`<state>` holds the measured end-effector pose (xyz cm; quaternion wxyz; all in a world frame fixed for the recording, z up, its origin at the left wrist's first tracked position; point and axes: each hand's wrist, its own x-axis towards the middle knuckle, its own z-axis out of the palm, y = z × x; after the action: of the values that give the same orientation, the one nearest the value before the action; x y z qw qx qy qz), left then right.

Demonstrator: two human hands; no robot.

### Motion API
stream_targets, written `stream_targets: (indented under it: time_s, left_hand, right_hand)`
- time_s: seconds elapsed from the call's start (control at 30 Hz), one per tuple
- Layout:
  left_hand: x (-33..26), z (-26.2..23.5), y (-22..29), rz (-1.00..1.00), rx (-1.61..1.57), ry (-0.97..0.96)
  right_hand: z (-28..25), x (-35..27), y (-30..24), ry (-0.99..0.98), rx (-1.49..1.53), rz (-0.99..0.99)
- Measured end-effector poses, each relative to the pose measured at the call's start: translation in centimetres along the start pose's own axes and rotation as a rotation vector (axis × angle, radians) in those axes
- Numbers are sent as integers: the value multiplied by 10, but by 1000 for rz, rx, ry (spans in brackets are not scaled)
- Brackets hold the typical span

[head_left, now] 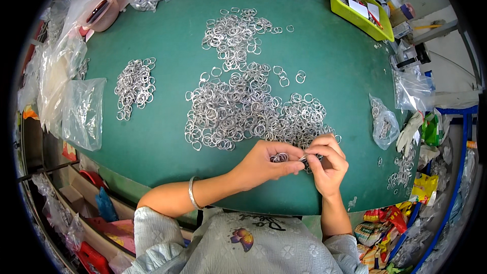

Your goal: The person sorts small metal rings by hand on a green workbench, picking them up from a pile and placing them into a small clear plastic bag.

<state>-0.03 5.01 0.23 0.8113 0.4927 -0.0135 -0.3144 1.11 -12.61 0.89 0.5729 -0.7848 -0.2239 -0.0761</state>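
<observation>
My left hand and my right hand meet at the front edge of a big pile of silver-coloured metal rings. Between their fingertips is a small metal ring, mostly covered by the fingers. Both thumbs and forefingers are pinched together on it. More rings show in the gap between my left thumb and fingers; I cannot tell whether they lie in the hand or on the table below. A silver bangle circles my left wrist.
A smaller heap of rings lies on the green table at left, another at the right edge. Clear plastic bags and a pink container line the left side. A yellow-green basket stands far right.
</observation>
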Motion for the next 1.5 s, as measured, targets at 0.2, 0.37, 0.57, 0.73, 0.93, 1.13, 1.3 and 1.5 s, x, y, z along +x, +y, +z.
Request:
stream_targets:
  time_s: [0.2, 0.37, 0.57, 0.73, 0.93, 1.13, 1.3, 1.5]
  left_hand:
    - [3, -10, -4, -170, -330, -198]
    - [5, -10, -3, -138, -304, -235]
    - [6, -9, -4, -130, -424, -294]
    - [7, -9, -8, -53, -430, -327]
    - [5, -9, -9, -44, -403, -303]
    - [4, -6, -2, -84, -344, -244]
    - [5, -5, -4, -111, -263, -188]
    - [5, -1, -1, -109, -272, -173]
  right_hand:
    - [-1, 0, 1, -64, 112, 90]
    - [-4, 2, 0, -94, 47, 21]
    - [-5, -1, -2, -25, 125, 126]
    - [-5, -2, -1, -49, 152, 98]
    - [-3, -2, -2, -55, 190, 97]
    - [-6, -2, -2, -83, 165, 74]
    - [-9, 5, -3, -110, -65, -54]
    - [-33, 5, 3, 134, -82, -13]
